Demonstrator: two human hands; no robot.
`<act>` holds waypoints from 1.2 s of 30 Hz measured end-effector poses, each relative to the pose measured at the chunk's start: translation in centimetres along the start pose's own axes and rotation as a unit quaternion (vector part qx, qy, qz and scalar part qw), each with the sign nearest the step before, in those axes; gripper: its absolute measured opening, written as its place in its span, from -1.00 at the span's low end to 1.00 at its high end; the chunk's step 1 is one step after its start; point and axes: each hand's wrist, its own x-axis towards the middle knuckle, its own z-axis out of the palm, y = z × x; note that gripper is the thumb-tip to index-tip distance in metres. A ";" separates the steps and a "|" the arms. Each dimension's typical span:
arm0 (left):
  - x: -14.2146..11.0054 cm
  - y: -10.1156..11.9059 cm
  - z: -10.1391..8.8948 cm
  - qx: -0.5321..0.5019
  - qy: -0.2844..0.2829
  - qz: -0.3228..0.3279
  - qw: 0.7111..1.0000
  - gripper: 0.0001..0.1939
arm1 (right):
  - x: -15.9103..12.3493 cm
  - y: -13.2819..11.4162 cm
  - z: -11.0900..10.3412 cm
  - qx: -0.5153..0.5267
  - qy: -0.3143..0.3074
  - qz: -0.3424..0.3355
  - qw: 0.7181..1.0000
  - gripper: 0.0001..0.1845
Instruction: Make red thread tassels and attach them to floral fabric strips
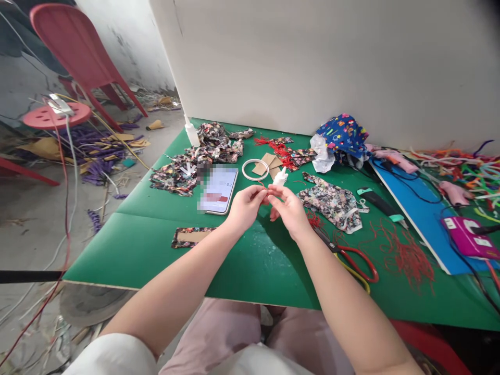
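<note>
Both my hands meet above the green table [164,245]. My left hand [245,207] is closed in a pinch on a thin red thread [266,190]. My right hand [288,208] is closed too; its fingertips pinch the same thread, and it holds a small white glue bottle [280,177] that sticks up from the fingers. A white ring [255,169] and cardboard pieces [267,162] lie just beyond the hands. A phone [219,189] lies to the left of my left hand.
Floral fabric scraps [332,200] and a fabric pile [203,153] lie around. Red-handled scissors [353,259] and loose red threads [406,255] lie at right. Farther right are a blue board [417,208], a pink glue gun [469,237] and pipe cleaners [472,169]. Red chair [78,49] at left.
</note>
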 end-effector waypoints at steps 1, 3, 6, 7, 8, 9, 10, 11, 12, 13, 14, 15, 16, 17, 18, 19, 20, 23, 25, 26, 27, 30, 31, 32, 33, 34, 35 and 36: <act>0.0 0.0 0.0 0.004 -0.007 0.000 1.000 -0.80 | -0.1 0.0 0.2 0.001 -0.010 0.005 1.000 -0.56; -0.1 0.0 0.0 0.024 -0.016 -0.003 1.000 -0.80 | -0.1 0.1 0.3 -0.008 -0.006 0.010 1.000 -0.60; -0.1 0.1 -0.1 0.053 -0.017 -0.001 0.998 -0.79 | 0.0 0.2 0.2 -0.020 0.027 0.006 0.999 -0.66; -0.1 0.1 -0.2 0.060 -0.013 0.002 0.998 -0.79 | 0.0 0.2 0.0 -0.024 0.035 0.002 0.999 -0.67; -0.1 0.2 -0.2 0.065 -0.007 0.004 0.998 -0.78 | 0.1 0.1 -0.1 -0.030 0.042 -0.004 0.999 -0.69; -0.1 0.2 -0.2 0.070 0.001 0.003 0.998 -0.78 | 0.1 0.1 -0.2 -0.038 0.048 -0.010 0.998 -0.70; -0.1 0.3 -0.2 0.074 0.008 0.001 0.997 -0.78 | 0.1 0.0 -0.3 -0.048 0.055 -0.018 0.997 -0.70; -0.1 0.3 -0.2 0.077 0.013 -0.003 0.997 -0.77 | 0.0 -0.1 -0.4 -0.061 0.062 -0.024 0.996 -0.70; -0.1 0.4 -0.2 0.077 0.017 -0.006 0.997 -0.76 | 0.0 -0.2 -0.4 -0.078 0.070 -0.031 0.994 -0.70; -0.1 0.4 -0.2 0.074 0.019 -0.010 0.997 -0.75 | -0.1 -0.3 -0.4 -0.098 0.080 -0.041 0.991 -0.69; -0.1 0.4 -0.2 0.071 0.020 -0.014 0.997 -0.74 | -0.2 -0.4 -0.5 -0.124 0.089 -0.055 0.987 -0.67; -0.1 0.4 -0.3 0.067 0.021 -0.018 0.997 -0.74 | -0.3 -0.4 -0.5 -0.156 0.098 -0.075 0.980 -0.66; -0.1 0.4 -0.3 0.062 0.022 -0.019 0.998 -0.74 | -0.4 -0.4 -0.5 -0.195 0.104 -0.101 0.970 -0.67; -0.1 0.3 -0.3 0.056 0.024 -0.019 0.998 -0.74 | -0.5 -0.5 -0.5 -0.236 0.106 -0.132 0.957 -0.69; -0.1 0.3 -0.3 0.051 0.027 -0.018 0.998 -0.74 | -0.6 -0.5 -0.5 -0.276 0.104 -0.164 0.941 -0.72; -0.1 0.3 -0.4 0.045 0.028 -0.017 0.998 -0.74 | -0.7 -0.5 -0.4 -0.310 0.100 -0.194 0.925 -0.75; -0.1 0.4 -0.4 0.041 0.028 -0.017 0.999 -0.74 | -0.7 -0.5 -0.4 -0.334 0.097 -0.217 0.912 -0.77; -0.2 0.4 -0.4 0.031 0.021 -0.022 0.999 -0.73 | -0.8 -0.4 -0.2 -0.345 0.094 -0.240 0.903 -0.79; -0.2 0.4 -0.3 0.023 0.009 -0.032 0.999 -0.74 | -0.7 -0.4 0.0 -0.337 0.096 -0.230 0.908 -0.81; -0.2 0.4 -0.2 0.017 0.004 -0.037 0.999 -0.75 | -0.7 -0.3 0.0 -0.334 0.097 -0.225 0.910 -0.81; -0.2 0.3 -0.2 0.012 0.000 -0.041 0.999 -0.75 | -0.7 -0.3 0.1 -0.331 0.097 -0.223 0.912 -0.82; -0.2 0.2 -0.1 0.004 0.000 -0.046 0.999 -0.74 | -0.7 -0.3 0.1 -0.313 0.093 -0.214 0.921 -0.81; -0.2 0.1 -0.1 0.002 0.000 -0.048 0.999 -0.73 | -0.7 -0.3 0.1 -0.305 0.090 -0.207 0.925 -0.80; -0.2 0.1 0.0 0.000 -0.001 -0.050 0.999 -0.73 | -0.7 -0.2 0.0 -0.298 0.085 -0.200 0.929 -0.78; -0.2 0.1 0.0 -0.003 -0.005 -0.053 0.999 -0.73 | -0.7 -0.2 0.0 -0.295 0.082 -0.195 0.932 -0.76; -0.2 0.1 0.0 -0.005 -0.009 -0.057 0.998 -0.72 | -0.7 -0.2 -0.1 -0.296 0.081 -0.194 0.932 -0.75; -0.2 0.0 0.0 -0.007 -0.013 -0.059 0.998 -0.72 | -0.7 -0.2 -0.1 -0.302 0.084 -0.198 0.929 -0.75; -0.2 0.0 -0.1 -0.009 -0.014 -0.060 0.998 -0.73 | -0.7 -0.1 -0.2 -0.310 0.089 -0.207 0.924 -0.76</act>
